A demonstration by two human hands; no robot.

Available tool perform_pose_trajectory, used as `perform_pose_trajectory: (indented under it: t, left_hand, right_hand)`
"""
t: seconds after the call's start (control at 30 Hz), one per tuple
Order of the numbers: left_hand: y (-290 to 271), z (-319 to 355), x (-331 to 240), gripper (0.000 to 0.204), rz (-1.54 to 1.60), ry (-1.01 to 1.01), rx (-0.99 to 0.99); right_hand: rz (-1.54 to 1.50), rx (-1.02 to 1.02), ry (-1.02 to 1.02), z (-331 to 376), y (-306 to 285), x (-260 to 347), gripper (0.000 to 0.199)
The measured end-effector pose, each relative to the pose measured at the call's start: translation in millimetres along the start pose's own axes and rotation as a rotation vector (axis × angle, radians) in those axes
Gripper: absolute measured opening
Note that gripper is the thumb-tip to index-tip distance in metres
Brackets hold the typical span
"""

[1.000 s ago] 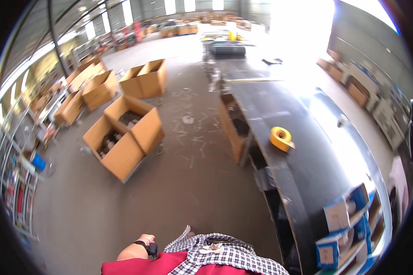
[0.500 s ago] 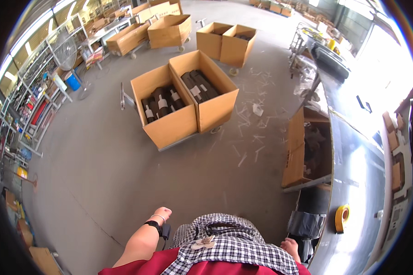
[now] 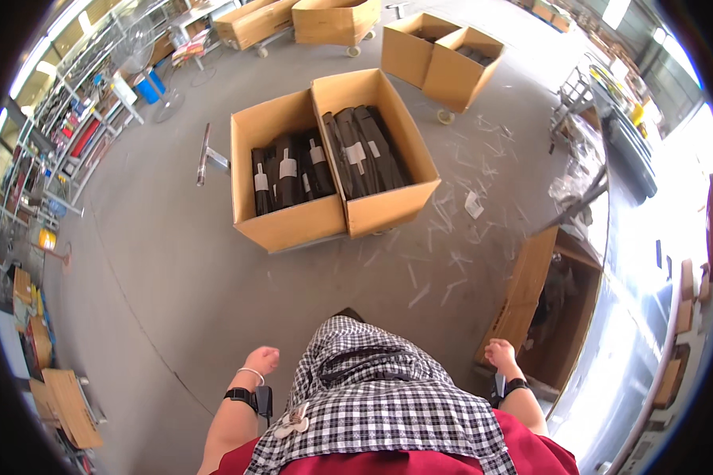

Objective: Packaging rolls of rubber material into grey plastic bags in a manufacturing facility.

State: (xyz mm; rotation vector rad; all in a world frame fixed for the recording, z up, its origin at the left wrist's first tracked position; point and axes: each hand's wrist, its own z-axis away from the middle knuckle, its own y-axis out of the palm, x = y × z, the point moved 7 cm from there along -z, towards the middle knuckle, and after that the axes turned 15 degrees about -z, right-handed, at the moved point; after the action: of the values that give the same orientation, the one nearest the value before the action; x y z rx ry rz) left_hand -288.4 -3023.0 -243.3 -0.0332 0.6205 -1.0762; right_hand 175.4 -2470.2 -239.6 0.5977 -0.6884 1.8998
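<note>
My left hand (image 3: 263, 360) hangs in the air over the grey floor, fingers curled into a loose fist with nothing seen in it. On the other side my right hand (image 3: 499, 352) is also curled closed, nothing showing in it, close to an open cardboard box (image 3: 523, 289) beside the workbench. Ahead of me a left carton (image 3: 289, 226) and a right carton (image 3: 392, 210) stand side by side on a wheeled cart. Both contain several dark, long bundles (image 3: 364, 154) with pale labels. Neither hand touches the cartons.
A metal-topped workbench (image 3: 618, 317) runs along the right. White scraps (image 3: 474, 204) litter the floor. More wheeled cartons (image 3: 459, 71) stand at the back. Shelving (image 3: 63, 170) and a standing fan (image 3: 135, 47) are at the left. The cart handle (image 3: 203, 154) sticks out leftward.
The carton cart looks nearer. My right hand has come forward from beside the bench, and the bench's yellow tape roll has left the view. My left hand stays curled.
</note>
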Motion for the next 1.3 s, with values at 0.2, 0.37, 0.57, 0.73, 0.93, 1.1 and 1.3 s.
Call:
perform_pose_trajectory:
  t: [0.2, 0.37, 0.57, 0.73, 0.93, 1.1, 1.3]
  left_hand:
    - [-90.5, -82.6, -172.7, 0.018, -0.045, 0.357, -0.35]
    - [-182.3, -230.7, -322.9, 0.02, -0.117, 0.519, -0.458]
    - [-233.7, -460.8, -387.7, 0.04, -0.305, 0.279, -0.418]
    - [-246.8, -560.8, -389.2, 0.066, -0.283, 0.034, -0.51]
    - [-225.7, -617.4, -371.2, 0.099, -0.26, -0.087, -0.64]
    - [-208.6, -625.8, -363.5, 0.099, -0.275, -0.033, -0.765]
    - [-200.8, -628.3, -362.6, 0.097, -0.225, -0.053, -0.822]
  right_hand:
    - [0.203, 0.119, -0.163, -57.5, 149.9, 168.2, 0.03]
    - [0.272, 0.274, -0.28, -75.3, 343.4, 276.9, 0.025]
    - [0.63, 0.529, -0.357, -117.0, 596.7, 348.0, 0.033]
    - [0.809, 0.519, -0.622, -145.7, 775.9, 383.4, 0.061]
    - [0.897, 0.193, -0.534, -180.4, 815.8, 341.5, 0.061]
    - [0.952, 0.096, -0.667, -177.5, 814.8, 335.3, 0.057]
    - [0.817, 0.139, -0.638, -181.9, 806.5, 329.6, 0.057]
